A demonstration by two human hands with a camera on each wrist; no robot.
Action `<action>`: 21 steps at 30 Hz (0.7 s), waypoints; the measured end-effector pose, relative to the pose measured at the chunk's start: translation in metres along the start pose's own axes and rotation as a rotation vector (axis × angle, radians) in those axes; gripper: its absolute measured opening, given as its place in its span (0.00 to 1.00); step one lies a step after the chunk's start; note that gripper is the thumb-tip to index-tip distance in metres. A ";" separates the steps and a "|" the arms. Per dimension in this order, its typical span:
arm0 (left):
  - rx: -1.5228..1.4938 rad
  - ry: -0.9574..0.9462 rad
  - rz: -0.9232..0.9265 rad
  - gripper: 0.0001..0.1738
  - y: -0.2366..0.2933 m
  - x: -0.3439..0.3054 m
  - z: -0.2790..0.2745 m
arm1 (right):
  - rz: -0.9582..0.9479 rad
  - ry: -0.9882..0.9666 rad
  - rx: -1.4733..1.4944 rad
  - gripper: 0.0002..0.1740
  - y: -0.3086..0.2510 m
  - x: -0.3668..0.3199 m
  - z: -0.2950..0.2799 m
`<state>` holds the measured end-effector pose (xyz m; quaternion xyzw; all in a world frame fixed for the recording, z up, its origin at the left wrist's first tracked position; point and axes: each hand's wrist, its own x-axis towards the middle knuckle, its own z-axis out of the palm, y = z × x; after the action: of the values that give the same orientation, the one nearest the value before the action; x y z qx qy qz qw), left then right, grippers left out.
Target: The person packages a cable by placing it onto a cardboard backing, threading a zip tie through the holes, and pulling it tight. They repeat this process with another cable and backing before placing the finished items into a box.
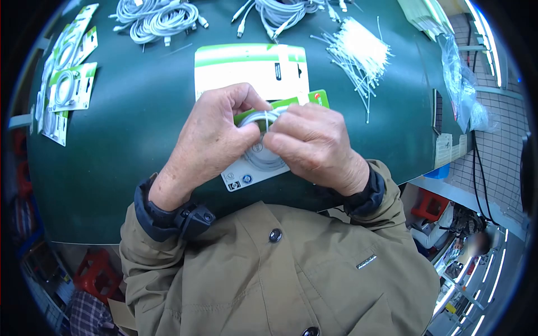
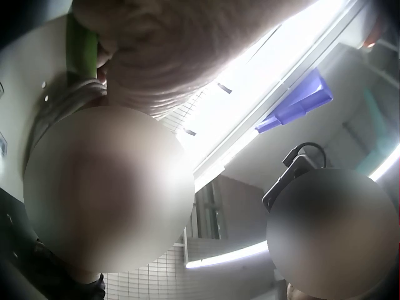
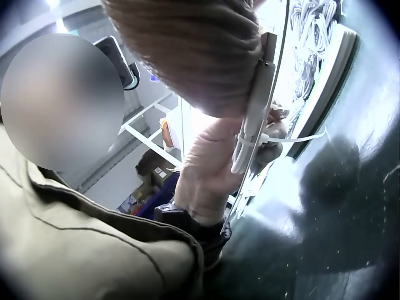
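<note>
Both hands hold a green-and-white packaging card (image 1: 255, 168) with a coiled white cable (image 1: 263, 118) on it, just above the dark green table (image 1: 134, 140). My left hand (image 1: 216, 131) grips the card's left side, thumb and fingers pinching at the coil's top. My right hand (image 1: 314, 145) curls over the card from the right, fingertips pinching a thin white zip tie (image 3: 294, 138) round the coil. In the right wrist view the card (image 3: 253, 112) shows edge-on, the tie's tail sticking out sideways. The left wrist view shows only the palm (image 2: 187, 50) and a green card edge (image 2: 81, 50).
A stack of green-and-white cards (image 1: 249, 67) lies just beyond the hands. A pile of loose white zip ties (image 1: 358, 47) sits at the back right, bundles of white cables (image 1: 159, 19) at the back, packed cable cards (image 1: 67, 84) at the far left. A plastic bag (image 1: 459, 84) hangs off the right edge.
</note>
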<state>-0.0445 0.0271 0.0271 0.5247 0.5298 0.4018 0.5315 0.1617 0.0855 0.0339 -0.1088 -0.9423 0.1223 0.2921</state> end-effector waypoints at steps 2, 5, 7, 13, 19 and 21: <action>-0.007 0.017 0.028 0.10 -0.002 -0.001 0.000 | 0.006 -0.036 -0.036 0.11 -0.003 0.000 -0.003; -0.023 0.045 0.025 0.12 -0.002 -0.001 0.002 | 0.023 -0.027 -0.054 0.11 -0.002 -0.001 -0.005; 0.006 0.075 0.031 0.13 -0.005 0.000 0.003 | 0.049 -0.034 -0.042 0.10 -0.001 -0.003 -0.004; -0.055 0.072 -0.021 0.15 -0.003 0.004 -0.006 | 0.186 0.137 0.196 0.11 0.013 -0.001 -0.022; -0.130 0.083 -0.009 0.16 0.009 0.001 -0.009 | 0.670 0.635 0.615 0.07 0.045 -0.013 -0.041; -0.147 0.066 -0.008 0.17 0.016 -0.002 -0.009 | 0.804 0.587 0.745 0.07 0.058 -0.019 -0.039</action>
<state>-0.0520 0.0286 0.0441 0.4684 0.5182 0.4547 0.5525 0.2069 0.1415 0.0384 -0.3751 -0.6018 0.5084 0.4885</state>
